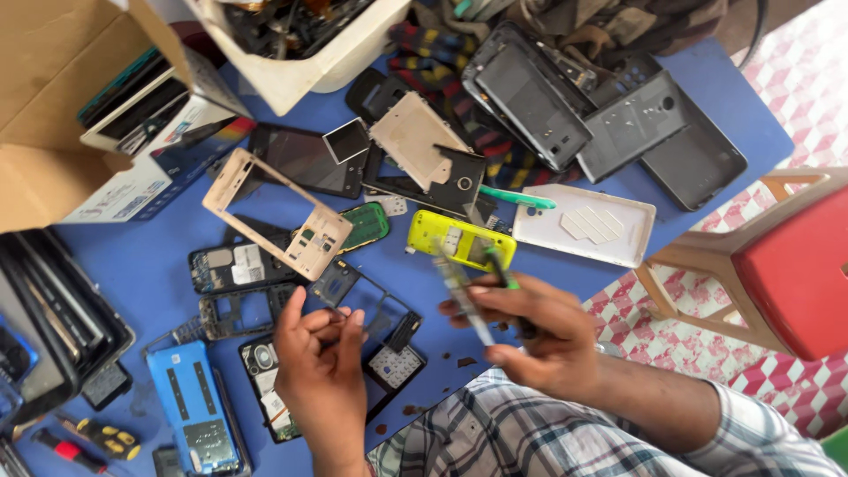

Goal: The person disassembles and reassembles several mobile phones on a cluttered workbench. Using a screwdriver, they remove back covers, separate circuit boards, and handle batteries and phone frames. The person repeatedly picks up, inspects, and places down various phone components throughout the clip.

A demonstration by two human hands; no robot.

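Far left of the blue desk (159, 265), a cardboard box (53, 97) w/ phone cartons is lying open; a blue back cover (190, 406) and two screwdrivers (88, 442) are resting at the near edge. Stripped frames and boards are being left spread over the middle, so much appears already taken apart, and several handsets seem left to do. The left hand (322, 362) is being held over a black phone chassis (371, 340), fingers curled loosely together; whether anything small is pinched can't be told. Just right, the right hand (530, 331) is closed in a firm grip on a thin circuit strip (464, 296) and a green-tipped tool (499, 265), blurred, raised above the desk. Behind it a yellow phone body (459, 238) is lying, then a white cover (587, 225).
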